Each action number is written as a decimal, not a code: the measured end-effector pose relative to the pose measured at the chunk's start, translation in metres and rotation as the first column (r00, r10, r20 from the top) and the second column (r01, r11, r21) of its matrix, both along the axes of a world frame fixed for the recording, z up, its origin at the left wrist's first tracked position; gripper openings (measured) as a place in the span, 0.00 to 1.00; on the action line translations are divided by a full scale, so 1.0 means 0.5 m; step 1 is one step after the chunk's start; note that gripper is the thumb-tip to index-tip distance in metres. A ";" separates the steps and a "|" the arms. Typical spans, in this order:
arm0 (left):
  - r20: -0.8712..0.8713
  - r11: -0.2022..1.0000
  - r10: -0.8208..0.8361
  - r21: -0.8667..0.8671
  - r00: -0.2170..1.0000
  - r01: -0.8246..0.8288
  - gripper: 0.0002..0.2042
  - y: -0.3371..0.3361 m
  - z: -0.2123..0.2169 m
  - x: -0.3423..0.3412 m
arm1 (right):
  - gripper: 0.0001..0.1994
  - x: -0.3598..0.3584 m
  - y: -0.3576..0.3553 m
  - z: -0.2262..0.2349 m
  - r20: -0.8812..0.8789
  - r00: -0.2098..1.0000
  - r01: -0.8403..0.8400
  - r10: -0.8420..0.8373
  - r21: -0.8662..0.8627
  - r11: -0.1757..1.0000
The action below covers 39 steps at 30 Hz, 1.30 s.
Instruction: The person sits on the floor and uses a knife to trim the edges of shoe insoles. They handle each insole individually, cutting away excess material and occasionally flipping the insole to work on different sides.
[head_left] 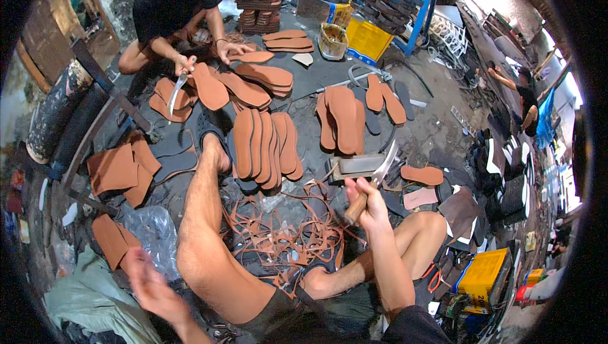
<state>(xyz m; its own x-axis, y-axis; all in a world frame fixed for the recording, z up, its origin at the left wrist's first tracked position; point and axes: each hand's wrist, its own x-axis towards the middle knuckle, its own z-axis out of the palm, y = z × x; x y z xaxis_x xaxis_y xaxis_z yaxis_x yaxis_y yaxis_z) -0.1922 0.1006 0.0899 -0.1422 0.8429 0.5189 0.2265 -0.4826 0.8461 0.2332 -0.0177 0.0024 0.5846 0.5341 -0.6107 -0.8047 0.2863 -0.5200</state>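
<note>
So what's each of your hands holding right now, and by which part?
Right hand grips a knife by its wooden handle, blade up. Left hand holds nothing.

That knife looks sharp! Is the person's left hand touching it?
Apart. The head view shows the left hand low and empty, far from the knife gripped in the right hand.

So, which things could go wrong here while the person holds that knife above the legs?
1. The right hand grips a knife with its blade up, close to the bare knee; a slip could cut skin.
2. Leather trimmings lie tangled around the legs and could catch a foot or the blade.
3. The left hand is blurred and reaches aside toward the brown leather pieces, so attention may leave the blade.
</note>
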 end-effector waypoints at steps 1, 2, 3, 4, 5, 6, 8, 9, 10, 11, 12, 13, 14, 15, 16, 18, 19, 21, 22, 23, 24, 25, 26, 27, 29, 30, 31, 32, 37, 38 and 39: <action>0.049 0.992 0.070 -0.107 0.996 -0.064 0.27 0.049 -0.007 -0.054 | 0.19 -0.032 -0.016 0.018 0.000 0.999 -0.036 0.036 0.005 0.999; 0.093 0.969 0.144 -0.218 0.985 -0.121 0.35 0.116 -0.023 -0.127 | 0.20 -0.068 -0.036 0.039 0.004 0.997 -0.072 0.072 0.010 0.997; 0.025 0.946 0.317 -0.080 0.948 -0.314 0.28 0.194 -0.079 -0.202 | 0.22 -0.102 -0.059 0.052 0.066 0.988 -0.131 0.137 -0.083 0.988; -0.021 0.869 0.492 0.077 0.870 -0.489 0.21 0.277 -0.158 -0.281 | 0.24 -0.138 -0.080 0.059 0.118 0.970 -0.190 0.211 -0.172 0.967; -0.306 0.761 0.645 0.175 0.701 -0.624 0.29 0.349 -0.239 -0.399 | 0.25 -0.170 -0.098 0.061 0.120 0.952 -0.249 0.280 -0.228 0.941; -0.536 0.647 0.725 0.314 0.433 -0.695 0.38 0.376 -0.311 -0.481 | 0.27 -0.197 -0.118 0.060 0.116 0.933 -0.297 0.340 -0.281 0.912; -0.736 0.511 0.638 0.184 0.226 -0.840 0.40 0.367 -0.429 -0.490 | 0.26 -0.244 -0.157 0.057 0.052 0.894 -0.392 0.445 -0.391 0.833; -0.819 0.412 0.560 0.145 0.125 -0.900 0.41 0.362 -0.473 -0.499 | 0.24 -0.268 -0.162 0.064 0.034 0.884 -0.412 0.467 -0.416 0.810; -0.887 0.299 0.460 0.118 0.034 -0.947 0.42 0.359 -0.504 -0.506 | 0.24 -0.285 -0.175 0.051 0.038 0.879 -0.429 0.475 -0.371 0.823; -0.941 0.180 0.337 0.107 -0.041 -0.978 0.43 0.356 -0.514 -0.506 | 0.24 -0.298 -0.182 0.051 0.069 0.870 -0.428 0.488 -0.385 0.817; -0.963 0.229 0.245 -0.057 0.114 -0.972 0.47 0.362 -0.507 -0.524 | 0.25 -0.308 -0.182 0.052 0.099 0.858 -0.429 0.503 -0.399 0.810; -0.954 0.258 0.146 -0.221 0.264 -0.941 0.50 0.371 -0.487 -0.556 | 0.24 -0.316 -0.171 0.051 0.099 0.894 -0.372 0.437 -0.377 0.848; -0.913 0.275 0.039 -0.381 0.406 -0.883 0.54 0.373 -0.471 -0.574 | 0.21 -0.304 -0.165 0.047 0.175 0.904 -0.296 0.389 -0.401 0.867; -0.913 0.322 0.035 -0.376 0.407 -0.869 0.50 0.369 -0.455 -0.561 | 0.19 -0.284 -0.154 0.038 0.254 0.907 -0.211 0.335 -0.413 0.886; -0.912 0.363 0.033 -0.371 0.410 -0.855 0.46 0.361 -0.442 -0.545 | 0.17 -0.256 -0.136 0.024 0.331 0.900 -0.128 0.283 -0.419 0.899; -0.840 0.323 0.070 -0.492 0.538 -0.809 0.42 0.332 -0.391 -0.538 | 0.13 -0.131 -0.046 -0.017 0.156 0.987 0.066 -0.024 -0.265 0.962; -0.879 0.221 0.072 -0.447 0.472 -0.867 0.37 0.328 -0.382 -0.554 | 0.10 -0.044 0.002 -0.084 0.143 0.984 0.125 -0.103 -0.154 0.980; -0.987 0.433 0.121 -0.043 0.106 -0.900 0.35 0.297 -0.401 -0.555 | 0.13 0.154 0.090 -0.188 0.115 0.986 0.143 -0.122 -0.191 0.971; -0.981 0.517 0.179 0.156 -0.072 -0.841 0.34 0.305 -0.415 -0.548 | 0.18 0.244 0.120 -0.227 0.094 0.971 0.237 -0.218 -0.318 0.918; -0.975 0.653 0.222 0.161 -0.015 -0.740 0.30 0.324 -0.417 -0.548 | 0.21 0.322 0.109 -0.269 0.278 0.931 0.315 -0.235 -0.293 0.903; -0.950 0.788 0.219 0.036 0.225 -0.615 0.26 0.348 -0.428 -0.531 | 0.24 0.408 0.083 -0.289 0.449 0.873 0.361 -0.189 -0.335 0.871; -0.940 0.816 0.127 -0.082 0.316 -0.572 0.27 0.395 -0.487 -0.486 | 0.28 0.505 0.006 -0.268 0.624 0.766 0.462 -0.152 -0.371 0.805; -0.952 0.787 0.082 -0.119 0.293 -0.605 0.29 0.404 -0.471 -0.541 | 0.29 0.485 0.056 -0.276 0.631 0.774 0.375 0.054 -0.525 0.764; -0.972 0.720 0.065 -0.110 0.225 -0.685 0.31 0.361 -0.382 -0.662 | 0.20 0.375 0.196 -0.278 0.482 0.828 0.119 0.286 -0.649 0.751; -0.946 0.770 0.107 -0.117 0.308 -0.628 0.31 0.426 -0.432 -0.512 | 0.20 0.515 0.045 -0.230 0.597 0.750 0.138 0.284 -0.561 0.816; -0.985 0.572 0.020 -0.127 0.169 -0.810 0.30 0.378 -0.335 -0.589 | 0.19 0.347 0.177 -0.226 0.445 0.817 -0.035 0.366 -0.596 0.802; -0.975 0.600 0.131 -0.068 0.182 -0.797 0.25 0.370 -0.338 -0.643 | 0.21 0.340 0.191 -0.218 0.496 0.790 -0.029 0.359 -0.555 0.831; -0.967 0.633 0.063 -0.153 0.248 -0.759 0.19 0.380 -0.332 -0.624 | 0.22 0.350 0.178 -0.208 0.554 0.762 0.008 0.334 -0.524 0.852; -0.822 0.758 0.081 -0.317 0.563 -0.571 0.23 0.263 -0.096 -0.439 | 0.25 0.172 0.217 -0.008 0.801 0.576 0.206 0.164 -0.337 0.919; -0.681 0.766 0.215 -0.328 0.701 -0.553 0.22 0.241 -0.062 -0.399 | 0.25 0.147 0.197 0.038 0.811 0.559 0.183 0.172 -0.323 0.928; -0.527 0.800 0.278 -0.336 0.803 -0.498 0.22 0.202 -0.021 -0.371 | 0.24 0.122 0.197 0.071 0.812 0.551 0.132 0.191 -0.311 0.941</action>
